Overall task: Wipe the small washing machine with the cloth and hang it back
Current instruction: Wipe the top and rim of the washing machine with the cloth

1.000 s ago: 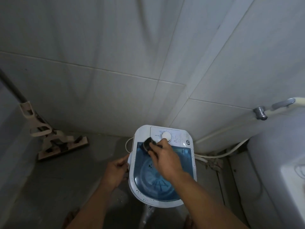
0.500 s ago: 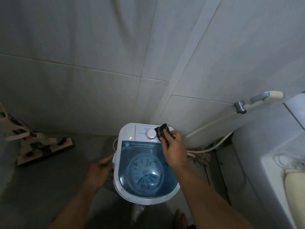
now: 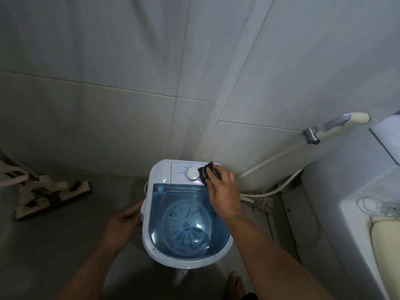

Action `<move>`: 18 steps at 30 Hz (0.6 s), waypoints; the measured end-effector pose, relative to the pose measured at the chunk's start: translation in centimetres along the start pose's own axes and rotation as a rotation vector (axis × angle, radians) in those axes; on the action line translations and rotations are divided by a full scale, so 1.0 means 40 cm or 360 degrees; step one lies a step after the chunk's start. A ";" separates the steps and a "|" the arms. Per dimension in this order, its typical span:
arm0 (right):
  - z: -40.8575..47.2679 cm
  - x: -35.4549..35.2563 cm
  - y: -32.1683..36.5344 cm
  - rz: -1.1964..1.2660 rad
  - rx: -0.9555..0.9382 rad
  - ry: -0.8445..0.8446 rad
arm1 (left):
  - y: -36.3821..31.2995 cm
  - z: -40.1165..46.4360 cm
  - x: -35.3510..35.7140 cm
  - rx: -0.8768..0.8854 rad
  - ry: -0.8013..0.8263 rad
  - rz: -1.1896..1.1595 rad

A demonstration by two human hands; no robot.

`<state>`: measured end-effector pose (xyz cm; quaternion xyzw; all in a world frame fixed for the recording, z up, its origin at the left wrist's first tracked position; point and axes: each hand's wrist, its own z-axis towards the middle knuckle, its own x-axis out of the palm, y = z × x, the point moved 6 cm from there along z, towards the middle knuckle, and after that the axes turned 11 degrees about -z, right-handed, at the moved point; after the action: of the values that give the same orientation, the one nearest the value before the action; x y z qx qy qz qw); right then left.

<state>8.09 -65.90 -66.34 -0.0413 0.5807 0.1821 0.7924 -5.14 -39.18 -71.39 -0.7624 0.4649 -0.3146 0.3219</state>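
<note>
My right hand fingers pinch the cloth beside the dial; I might turn it. Left hand fingers grip the washer side.

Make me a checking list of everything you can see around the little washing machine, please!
Surface: grey floor, looks damp.
Job's things: small white washing machine with blue see-through lid, dark specks on rim; black cloth pressed on control panel beside round white dial.
Clutter: flat mop on the floor by the wall.
Grippers: right hand holds cloth; left hand steadies machine's side.
Cables: pale hoses behind machine; white cord at right.
Surroundings: tiled walls, metal tap.
</note>
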 end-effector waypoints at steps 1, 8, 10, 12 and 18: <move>0.015 -0.004 -0.008 0.0060 0.0065 -0.0012 | 0.002 0.002 -0.001 -0.0003 0.0001 0.0008; 0.102 0.002 -0.059 0.0008 0.0317 -0.0032 | -0.001 0.003 0.003 -0.0021 -0.0015 0.0007; 0.089 0.009 -0.049 -0.0038 0.0313 -0.0035 | 0.002 0.006 0.001 -0.0039 -0.0017 0.0012; 0.065 0.009 -0.031 -0.0085 0.0302 -0.0051 | 0.002 0.005 0.001 -0.0045 -0.0017 0.0016; -0.030 -0.002 0.015 -0.0122 0.0092 -0.0020 | 0.003 0.003 0.001 -0.0045 -0.0013 -0.0002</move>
<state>6.78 -65.69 -66.57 -0.0396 0.5786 0.1349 0.8034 -5.09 -39.22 -71.53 -0.7685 0.4676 -0.3049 0.3129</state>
